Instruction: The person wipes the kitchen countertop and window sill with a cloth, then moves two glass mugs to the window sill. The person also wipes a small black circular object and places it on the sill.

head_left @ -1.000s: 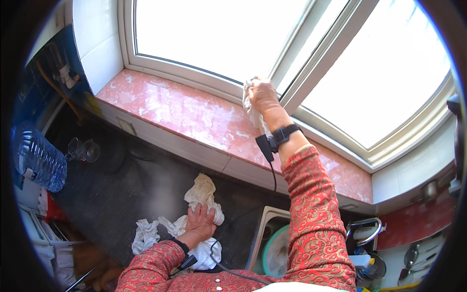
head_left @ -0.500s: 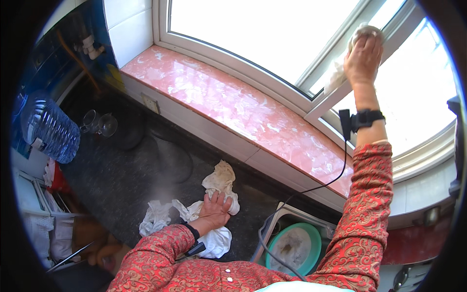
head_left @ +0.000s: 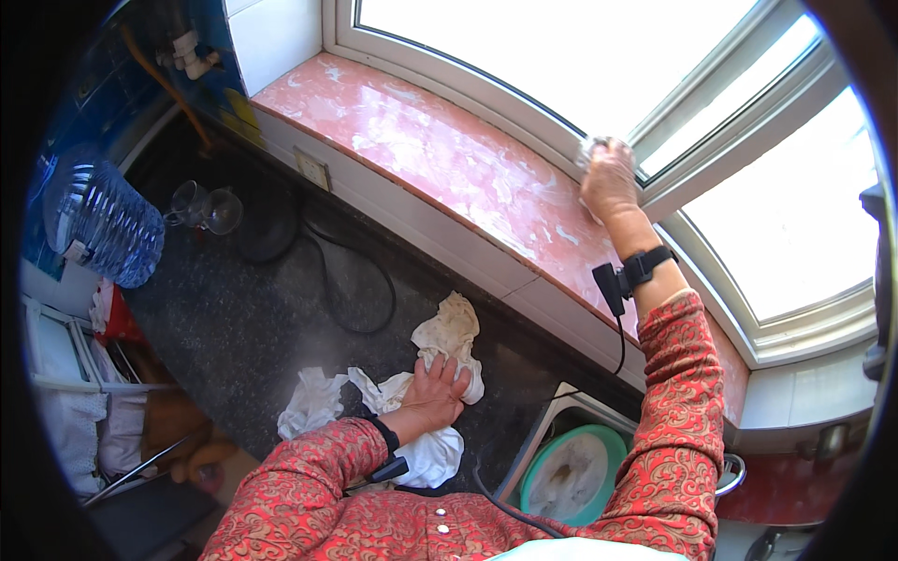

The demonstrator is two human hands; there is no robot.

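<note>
Close by, a green basin (head_left: 615, 458) is sitting in the sink (head_left: 527, 447), and the left hand (head_left: 430, 397) is resting, fairly flat and loosely spread, on crumpled cloths (head_left: 447, 329); these cloths are lying on the dark counter (head_left: 234, 346). Beyond, a pink marbled sill (head_left: 440, 154) is running under the window frame (head_left: 468, 86), where the right hand (head_left: 613, 182) is gripping a bunched pale cloth (head_left: 589, 150) at its lower edge

Free sill (head_left: 412, 140) beyond bunched cloths (head_left: 448, 329)
</note>
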